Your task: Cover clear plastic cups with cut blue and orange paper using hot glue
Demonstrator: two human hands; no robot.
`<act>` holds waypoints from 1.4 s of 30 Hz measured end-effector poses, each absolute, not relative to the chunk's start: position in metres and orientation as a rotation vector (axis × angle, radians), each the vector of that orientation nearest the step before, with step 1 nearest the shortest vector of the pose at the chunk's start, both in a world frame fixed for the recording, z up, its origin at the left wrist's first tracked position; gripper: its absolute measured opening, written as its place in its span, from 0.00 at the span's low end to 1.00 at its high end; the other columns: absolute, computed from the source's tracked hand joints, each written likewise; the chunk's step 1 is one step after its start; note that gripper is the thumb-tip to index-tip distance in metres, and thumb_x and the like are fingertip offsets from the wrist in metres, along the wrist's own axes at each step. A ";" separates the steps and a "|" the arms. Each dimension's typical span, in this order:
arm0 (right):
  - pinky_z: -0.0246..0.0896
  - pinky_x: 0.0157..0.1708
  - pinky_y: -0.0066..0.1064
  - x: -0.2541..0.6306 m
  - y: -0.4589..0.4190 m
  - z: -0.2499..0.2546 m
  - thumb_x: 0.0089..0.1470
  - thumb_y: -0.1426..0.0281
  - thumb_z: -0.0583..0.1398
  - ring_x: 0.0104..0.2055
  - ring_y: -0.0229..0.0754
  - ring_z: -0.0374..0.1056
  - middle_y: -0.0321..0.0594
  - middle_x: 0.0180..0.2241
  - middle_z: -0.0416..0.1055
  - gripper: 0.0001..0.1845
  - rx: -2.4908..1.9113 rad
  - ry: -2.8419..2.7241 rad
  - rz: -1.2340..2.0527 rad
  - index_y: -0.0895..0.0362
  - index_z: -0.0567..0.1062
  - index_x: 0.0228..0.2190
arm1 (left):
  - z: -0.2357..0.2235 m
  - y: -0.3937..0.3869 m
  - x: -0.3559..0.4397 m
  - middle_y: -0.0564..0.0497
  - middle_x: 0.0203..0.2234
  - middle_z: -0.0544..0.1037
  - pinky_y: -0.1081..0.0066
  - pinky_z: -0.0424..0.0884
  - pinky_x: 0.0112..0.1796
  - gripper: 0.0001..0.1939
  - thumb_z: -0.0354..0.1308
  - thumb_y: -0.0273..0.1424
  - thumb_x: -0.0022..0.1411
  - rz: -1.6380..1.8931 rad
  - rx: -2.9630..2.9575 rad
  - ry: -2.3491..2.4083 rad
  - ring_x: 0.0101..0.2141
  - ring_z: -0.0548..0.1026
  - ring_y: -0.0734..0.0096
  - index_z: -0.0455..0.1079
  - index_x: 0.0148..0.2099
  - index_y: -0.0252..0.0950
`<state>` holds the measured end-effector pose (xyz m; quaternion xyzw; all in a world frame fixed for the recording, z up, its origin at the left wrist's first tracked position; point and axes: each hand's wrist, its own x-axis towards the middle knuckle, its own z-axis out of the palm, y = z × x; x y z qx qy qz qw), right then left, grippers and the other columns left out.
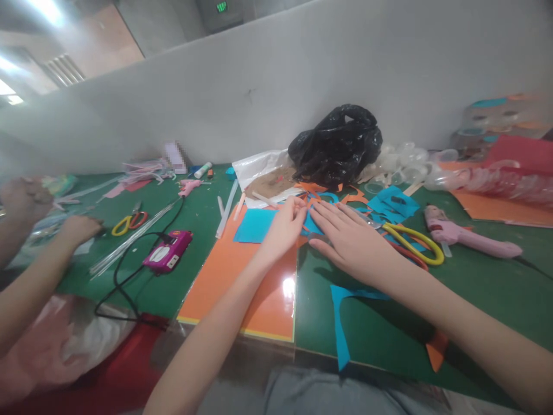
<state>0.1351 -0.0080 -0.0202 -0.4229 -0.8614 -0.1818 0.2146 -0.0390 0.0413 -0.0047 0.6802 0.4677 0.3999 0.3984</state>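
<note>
My left hand (pixel 283 227) rests on the green table (pixel 475 288), its fingers curled and pinched on the edge of a blue paper sheet (pixel 254 226). That sheet lies on a glossy orange sheet (pixel 242 276). My right hand (pixel 352 239) lies flat, fingers stretched out, pressing on blue paper scraps beside the left hand. Yellow-handled scissors (pixel 415 239) lie just right of my right hand. A strip of blue paper (pixel 341 323) lies under my right forearm.
A pink glue gun (pixel 470 237) lies at right, a second one (pixel 190 185) at the back left. A black plastic bag (pixel 337 144) sits by the wall. A magenta device (pixel 168 251) with a black cable lies left. Another person's hands (pixel 78 227) work at far left near scissors (pixel 128 221).
</note>
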 end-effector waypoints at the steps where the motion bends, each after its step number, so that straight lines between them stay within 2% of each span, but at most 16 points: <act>1: 0.54 0.68 0.53 0.135 -0.008 -0.020 0.73 0.55 0.40 0.70 0.56 0.59 0.57 0.67 0.64 0.38 -1.168 -2.392 -0.504 0.71 0.66 0.64 | -0.005 0.041 -0.039 0.59 0.25 0.67 0.74 0.62 0.30 0.02 0.51 0.28 0.72 1.013 1.720 1.185 0.26 0.69 0.76 0.63 0.42 0.38; 5: 0.54 0.69 0.53 0.134 -0.009 -0.021 0.73 0.54 0.41 0.69 0.55 0.61 0.58 0.64 0.67 0.37 -1.180 -2.402 -0.479 0.70 0.68 0.64 | -0.005 0.040 -0.039 0.58 0.26 0.67 0.74 0.62 0.30 0.02 0.52 0.28 0.71 1.032 1.720 1.194 0.27 0.68 0.76 0.63 0.41 0.38; 10: 0.53 0.69 0.53 0.134 -0.009 -0.021 0.72 0.55 0.43 0.69 0.53 0.61 0.56 0.65 0.66 0.34 -1.170 -2.393 -0.441 0.66 0.67 0.64 | -0.004 0.040 -0.038 0.57 0.28 0.69 0.74 0.63 0.30 0.02 0.51 0.29 0.72 1.014 1.688 1.180 0.26 0.70 0.76 0.62 0.42 0.38; 24: 0.55 0.68 0.54 0.133 -0.010 -0.020 0.73 0.57 0.44 0.68 0.57 0.62 0.57 0.65 0.66 0.34 -1.156 -2.397 -0.515 0.71 0.68 0.63 | -0.006 0.040 -0.040 0.58 0.25 0.66 0.73 0.61 0.31 0.02 0.51 0.30 0.71 1.018 1.727 1.191 0.27 0.66 0.74 0.63 0.42 0.38; 31: 0.55 0.68 0.54 0.132 -0.010 -0.021 0.72 0.57 0.45 0.68 0.57 0.62 0.57 0.66 0.65 0.34 -1.169 -2.398 -0.487 0.70 0.67 0.64 | -0.006 0.039 -0.039 0.58 0.26 0.67 0.73 0.62 0.32 0.02 0.51 0.28 0.71 1.007 1.719 1.176 0.27 0.69 0.74 0.62 0.42 0.38; 36: 0.54 0.69 0.53 0.132 -0.010 -0.023 0.72 0.57 0.46 0.70 0.56 0.59 0.58 0.66 0.65 0.33 -1.187 -2.368 -0.457 0.67 0.67 0.65 | -0.008 0.040 -0.041 0.60 0.23 0.65 0.73 0.60 0.30 0.02 0.51 0.29 0.71 1.009 1.741 1.189 0.25 0.66 0.75 0.62 0.42 0.39; 42: 0.56 0.68 0.53 0.133 -0.009 -0.023 0.72 0.56 0.43 0.68 0.57 0.63 0.58 0.65 0.67 0.35 -1.182 -2.378 -0.499 0.70 0.68 0.63 | -0.012 0.041 -0.042 0.58 0.26 0.68 0.73 0.63 0.33 0.02 0.51 0.31 0.71 1.030 1.736 1.154 0.28 0.69 0.74 0.63 0.42 0.39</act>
